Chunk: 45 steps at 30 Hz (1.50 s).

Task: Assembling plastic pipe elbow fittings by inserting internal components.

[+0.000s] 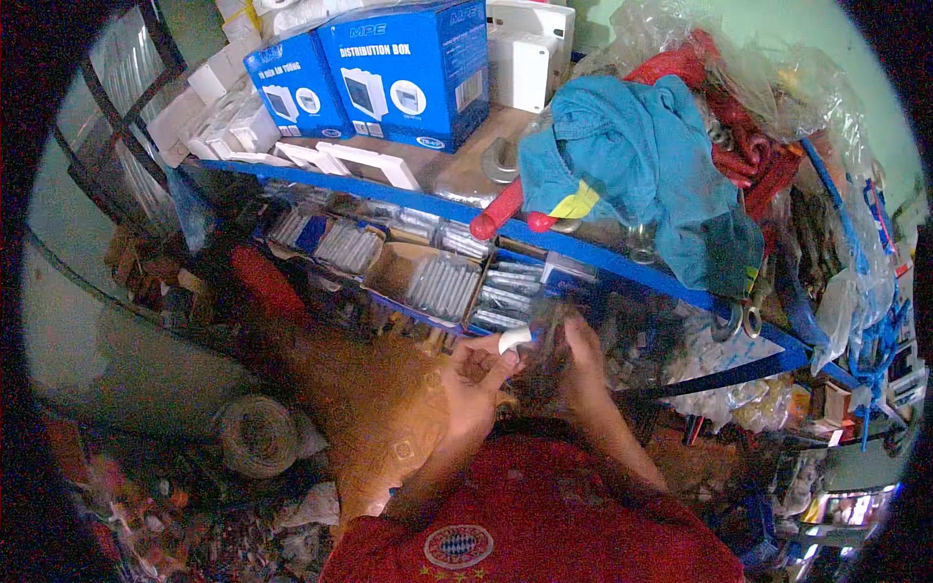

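Note:
My left hand (473, 381) is raised palm up in front of the blue shelf, and its fingertips pinch a small white curved plastic piece (513, 339). My right hand (580, 364) is close beside it, fingers curled around a crumpled clear plastic bag (546, 361) holding small dark parts. The two hands nearly touch at the white piece. Just behind them sit open cardboard boxes of grey metal anchors (442, 284).
The blue shelf (622, 260) carries two blue cartons (413, 68), white plastic plates (364, 160), a teal cloth (646, 170) and a red-handled tool (501, 212). Bags of hardware (855, 291) hang at right. A wire coil (255, 434) and debris lie on the floor at left.

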Tool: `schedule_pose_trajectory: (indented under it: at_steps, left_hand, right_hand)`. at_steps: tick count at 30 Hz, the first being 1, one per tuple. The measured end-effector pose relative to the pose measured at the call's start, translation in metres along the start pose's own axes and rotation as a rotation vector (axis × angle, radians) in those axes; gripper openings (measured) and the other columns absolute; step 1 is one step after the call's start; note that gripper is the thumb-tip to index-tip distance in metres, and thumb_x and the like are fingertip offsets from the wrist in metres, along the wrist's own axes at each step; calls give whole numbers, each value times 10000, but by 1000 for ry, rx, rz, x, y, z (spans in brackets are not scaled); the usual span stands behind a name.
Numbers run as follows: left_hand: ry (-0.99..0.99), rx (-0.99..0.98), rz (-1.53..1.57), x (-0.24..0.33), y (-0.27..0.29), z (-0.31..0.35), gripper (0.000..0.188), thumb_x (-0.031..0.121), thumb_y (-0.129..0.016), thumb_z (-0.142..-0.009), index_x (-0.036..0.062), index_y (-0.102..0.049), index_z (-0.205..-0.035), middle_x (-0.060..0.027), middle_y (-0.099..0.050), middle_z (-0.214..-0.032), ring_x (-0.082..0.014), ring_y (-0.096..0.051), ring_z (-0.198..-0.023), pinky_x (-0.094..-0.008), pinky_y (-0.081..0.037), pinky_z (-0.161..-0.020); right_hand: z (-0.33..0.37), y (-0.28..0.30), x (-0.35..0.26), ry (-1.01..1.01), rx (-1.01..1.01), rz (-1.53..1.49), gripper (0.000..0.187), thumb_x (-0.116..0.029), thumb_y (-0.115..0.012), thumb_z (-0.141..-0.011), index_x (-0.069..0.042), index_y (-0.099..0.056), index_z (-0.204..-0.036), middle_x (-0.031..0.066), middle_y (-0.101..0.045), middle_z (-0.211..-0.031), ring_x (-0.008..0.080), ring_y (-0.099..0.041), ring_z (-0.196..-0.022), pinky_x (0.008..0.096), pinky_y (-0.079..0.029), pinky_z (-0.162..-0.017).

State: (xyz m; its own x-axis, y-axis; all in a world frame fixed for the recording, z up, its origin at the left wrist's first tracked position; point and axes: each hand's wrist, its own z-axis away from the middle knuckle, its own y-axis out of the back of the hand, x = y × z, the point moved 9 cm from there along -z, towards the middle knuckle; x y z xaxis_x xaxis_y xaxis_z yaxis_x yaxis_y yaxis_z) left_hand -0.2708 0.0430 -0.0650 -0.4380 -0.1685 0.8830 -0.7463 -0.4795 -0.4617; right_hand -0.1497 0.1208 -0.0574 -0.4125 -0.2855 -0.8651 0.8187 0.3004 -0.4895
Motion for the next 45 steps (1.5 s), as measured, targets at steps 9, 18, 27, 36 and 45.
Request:
schedule_pose_trajectory:
  at_steps: [9,18,27,36,45]
  left_hand:
    - [-99,-69,-188,12,-8,3,236,-21,-623,-755,-4,-517,-966,-96,-599,-924,-130,-566,-844,-262,-459,-752]
    - [-184,-82,-207,6,-12,12,199,-37,-628,-741,0,-543,-917,-51,-600,-822,-105,-560,-720,-232,-466,-689]
    - [-11,-28,-12,9,-2,2,188,49,-592,-800,-21,-533,-964,-91,-596,-851,-163,-587,-729,-286,-511,-649]
    - [-160,-156,-363,6,-19,14,244,-69,-625,-733,-6,-567,-961,-97,-603,-926,-140,-581,-825,-250,-470,-735]
    - [-327,-59,-460,38,-9,4,252,-45,-604,-755,-21,-578,-1004,-111,-562,-994,-178,-566,-908,-260,-444,-800]
  right_hand:
    - [8,-20,-14,322,-111,637,283,-142,-588,-795,-25,-506,-1040,92,-569,-863,144,-528,-789,274,-428,-715]
    - [-4,-13,-23,379,38,658,235,-152,-605,-792,1,-550,-961,71,-601,-767,98,-530,-661,250,-438,-597]
    - [8,-27,-13,356,-268,676,310,-90,-626,-759,-36,-531,-1050,91,-592,-855,121,-565,-751,272,-459,-646]
    - [-3,0,-25,389,101,694,135,-154,-605,-792,-27,-560,-798,4,-558,-702,67,-472,-601,233,-393,-538]
    - [-9,10,2,23,206,-20,281,-336,-578,-823,-65,-570,-896,-3,-565,-753,98,-499,-640,240,-400,-594]
